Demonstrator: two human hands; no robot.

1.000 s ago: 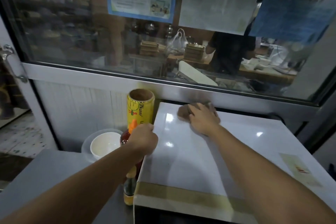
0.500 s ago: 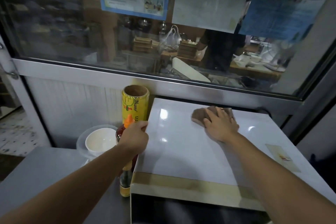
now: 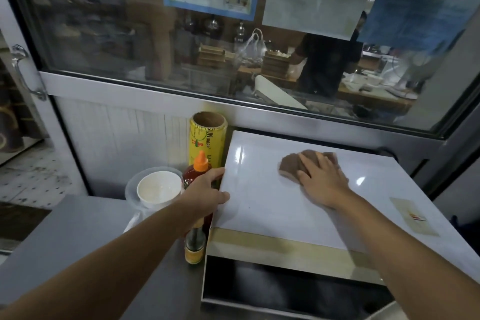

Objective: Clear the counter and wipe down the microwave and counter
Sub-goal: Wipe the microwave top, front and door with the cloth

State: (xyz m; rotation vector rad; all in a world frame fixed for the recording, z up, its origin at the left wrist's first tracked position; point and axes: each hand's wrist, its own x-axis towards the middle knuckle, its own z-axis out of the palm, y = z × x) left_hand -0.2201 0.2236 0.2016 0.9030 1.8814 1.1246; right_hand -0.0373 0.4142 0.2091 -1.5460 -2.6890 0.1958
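Microwave [image 3: 285, 205]: white top under wipe. Right hand [image 3: 322, 182] lies flat, fingers straight, pressing brown cloth [image 3: 291, 166] on the microwave's rear top. Left hand [image 3: 207, 195] clasps the microwave's left top edge, steadying it. Sauce bottle [image 3: 200, 171], small bottle [image 3: 193, 247], wrap roll [image 3: 206, 138] and bowl [image 3: 158, 189] stand just left of the microwave on the counter [image 3: 65, 236], uncleared. Risk: a drawn-back left elbow likely topples the bottles.

A white glossy microwave [image 3: 272, 205] sits at the right of a grey counter [image 3: 78, 236], its dark door facing six o'clock. A crumpled brown cloth [image 3: 292, 165] lies flat on the microwave's top, toward one o'clock from its centre.
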